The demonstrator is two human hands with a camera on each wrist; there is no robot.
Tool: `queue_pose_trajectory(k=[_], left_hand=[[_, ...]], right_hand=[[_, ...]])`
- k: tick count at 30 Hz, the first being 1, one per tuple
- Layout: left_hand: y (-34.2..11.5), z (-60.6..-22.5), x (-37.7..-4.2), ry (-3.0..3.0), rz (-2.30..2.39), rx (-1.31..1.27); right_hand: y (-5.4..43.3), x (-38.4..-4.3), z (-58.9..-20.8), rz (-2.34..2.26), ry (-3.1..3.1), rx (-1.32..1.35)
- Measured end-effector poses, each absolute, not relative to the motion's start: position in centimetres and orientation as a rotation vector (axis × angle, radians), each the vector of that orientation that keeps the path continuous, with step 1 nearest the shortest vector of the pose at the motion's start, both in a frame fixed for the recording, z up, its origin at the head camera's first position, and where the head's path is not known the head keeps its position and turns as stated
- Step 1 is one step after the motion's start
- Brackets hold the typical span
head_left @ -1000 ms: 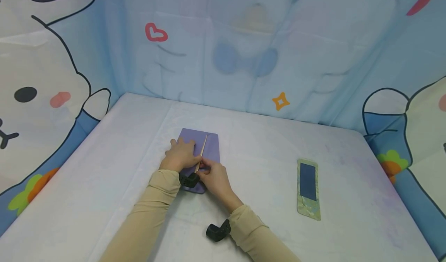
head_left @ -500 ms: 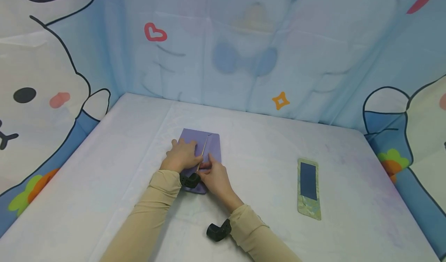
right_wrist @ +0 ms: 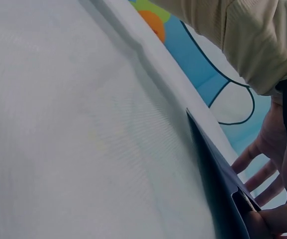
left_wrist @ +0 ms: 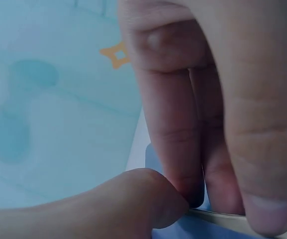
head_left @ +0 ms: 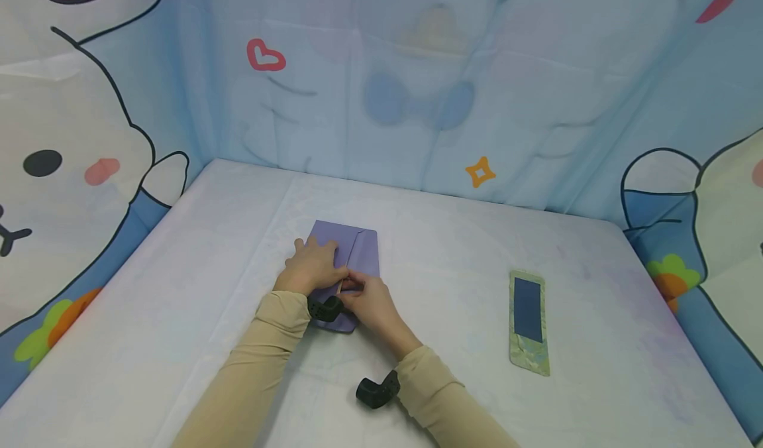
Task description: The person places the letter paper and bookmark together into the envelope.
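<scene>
A purple envelope lies on the table, its lengthwise flap edge running towards me. The left hand rests on its left part with fingers spread, the thumb beside the flap edge. At that edge the right hand pinches the flap between thumb and fingers. A small pale gap shows between its fingertips in the head view. In the left wrist view the right hand's fingers straddle a cream edge, next to the left thumb. The right wrist view shows the envelope's dark side raised from the cloth.
A flat, narrow green patterned piece with a dark blue panel lies to the right on the white tablecloth. Black wrist cameras sit on both wrists. A blue cartoon curtain stands behind the table.
The long pale gap along the flap has narrowed to a short bit by the right fingers. The right index finger lifted, then came back to the edge. The left hand has barely moved.
</scene>
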State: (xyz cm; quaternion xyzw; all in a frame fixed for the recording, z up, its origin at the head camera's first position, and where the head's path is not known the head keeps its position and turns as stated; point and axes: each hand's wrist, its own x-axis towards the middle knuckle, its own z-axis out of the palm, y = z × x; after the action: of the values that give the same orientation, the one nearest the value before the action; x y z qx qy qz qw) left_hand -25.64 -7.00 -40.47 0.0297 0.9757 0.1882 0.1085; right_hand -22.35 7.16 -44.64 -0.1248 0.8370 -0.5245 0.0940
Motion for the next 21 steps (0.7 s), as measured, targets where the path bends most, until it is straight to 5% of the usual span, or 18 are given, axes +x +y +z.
queue_pose_trajectory(k=[21], left_hand=[[-6.9,-40.6,-25.9,2.848,0.536,0.081]], right_hand=[[6.5,-23.0,-44.1,-1.845,1.98,0.068]])
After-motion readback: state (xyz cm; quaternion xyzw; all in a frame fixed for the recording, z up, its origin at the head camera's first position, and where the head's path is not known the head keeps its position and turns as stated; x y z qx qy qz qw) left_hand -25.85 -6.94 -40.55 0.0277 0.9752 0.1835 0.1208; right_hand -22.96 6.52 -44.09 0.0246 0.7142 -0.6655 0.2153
